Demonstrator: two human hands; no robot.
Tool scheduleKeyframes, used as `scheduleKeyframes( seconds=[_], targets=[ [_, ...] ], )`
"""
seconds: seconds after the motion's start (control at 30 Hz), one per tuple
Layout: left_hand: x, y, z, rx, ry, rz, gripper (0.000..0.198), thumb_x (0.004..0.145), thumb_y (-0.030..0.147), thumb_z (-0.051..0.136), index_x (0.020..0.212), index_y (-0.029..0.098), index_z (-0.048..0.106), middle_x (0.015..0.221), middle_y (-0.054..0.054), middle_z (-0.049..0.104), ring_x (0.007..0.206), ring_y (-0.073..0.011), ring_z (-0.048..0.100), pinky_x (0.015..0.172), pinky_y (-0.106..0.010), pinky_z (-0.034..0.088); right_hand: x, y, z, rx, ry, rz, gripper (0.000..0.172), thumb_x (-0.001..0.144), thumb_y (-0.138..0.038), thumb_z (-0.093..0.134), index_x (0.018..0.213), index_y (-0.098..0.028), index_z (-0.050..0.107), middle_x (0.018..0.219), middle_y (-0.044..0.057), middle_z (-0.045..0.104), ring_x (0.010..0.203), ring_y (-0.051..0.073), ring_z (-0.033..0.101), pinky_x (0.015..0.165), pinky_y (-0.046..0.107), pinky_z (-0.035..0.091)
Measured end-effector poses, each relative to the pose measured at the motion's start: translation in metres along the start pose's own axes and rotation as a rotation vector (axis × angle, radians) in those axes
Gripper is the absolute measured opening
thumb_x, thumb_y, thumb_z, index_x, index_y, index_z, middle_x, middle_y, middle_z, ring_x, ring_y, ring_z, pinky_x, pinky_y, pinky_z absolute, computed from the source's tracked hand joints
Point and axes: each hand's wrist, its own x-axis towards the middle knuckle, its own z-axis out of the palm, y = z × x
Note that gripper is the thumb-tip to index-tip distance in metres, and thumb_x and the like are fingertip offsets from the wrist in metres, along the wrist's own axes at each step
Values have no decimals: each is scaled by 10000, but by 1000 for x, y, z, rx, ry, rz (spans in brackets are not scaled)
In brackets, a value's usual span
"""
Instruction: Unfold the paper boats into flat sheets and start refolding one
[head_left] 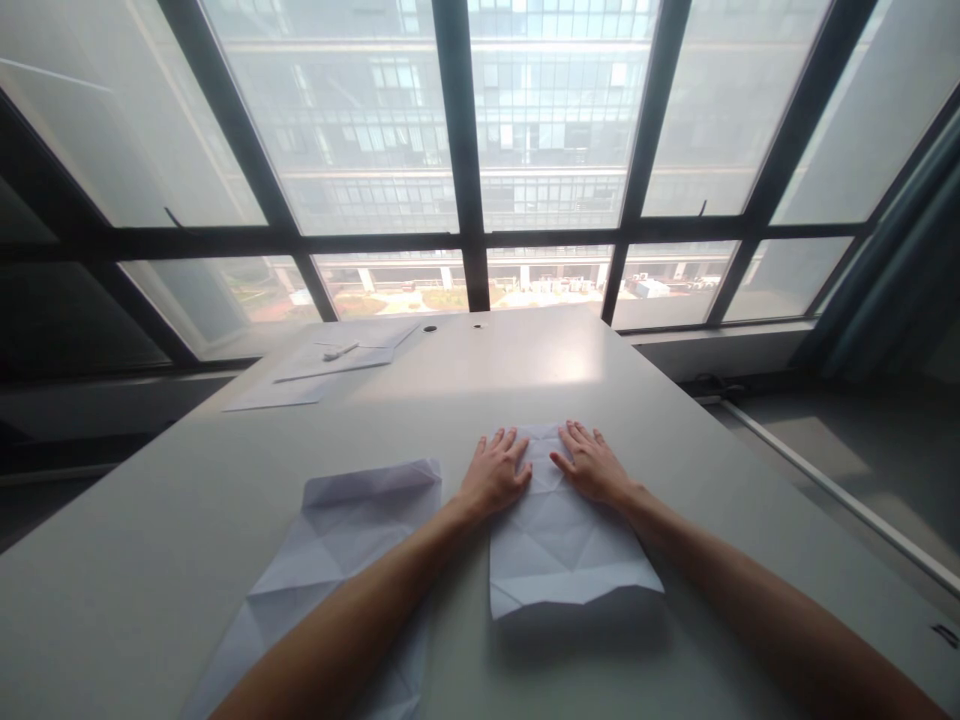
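Creased paper sheet (pixel 562 555), near edge raised
Left hand (pixel 496 472) and right hand (pixel 592 466) overlap the sheet's far side edges, fingers spread, apparently to keep it flat.

Creased sheet (pixel 564 545) partly hidden beneath fingers (pixel 498 453)

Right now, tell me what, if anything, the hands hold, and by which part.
Nothing appears gripped: the left hand and right hand rest palms down over opposite edges of the creased sheet between them, near its far end.

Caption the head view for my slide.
Left hand and right hand rest on a creased sheet atop a white table.
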Motion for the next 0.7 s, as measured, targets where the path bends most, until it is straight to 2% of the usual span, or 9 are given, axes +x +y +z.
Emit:
scheduleKeyframes(
  seconds=[0.37, 0.57, 0.7],
  targets=[
    [0, -1, 1, 14, 7, 4, 510, 987, 430, 446, 1459, 239, 470, 1586, -114, 379, 1472, -324, 317, 1195, -563, 240, -1, -2, 1, -1, -2, 6, 663, 1030, -517, 325, 1539, -93, 357, 1618, 186, 277, 1523, 294, 194, 1220, 496, 127],
    [0, 0, 0, 21, 15, -7, 500, 983, 426, 459, 1448, 243, 485, 1579, -110, 392, 1461, -329, 339, 1192, -562, 253, 1, -1, 5, -34, 13, 169, 741, 1021, -535, 301, 1531, 2, 326, 1615, 226, 254, 1521, 312, 187, 1225, 492, 94],
    [0, 1, 0, 16, 19, -9, 501, 985, 430, 460, 1450, 245, 487, 1578, -108, 393, 1460, -329, 340, 1192, -560, 254, 2, -1, 6, -30, 4, 200, 749, 1021, -528, 296, 1528, 22, 320, 1617, 232, 242, 1524, 314, 174, 1228, 477, 79]
  ],
)
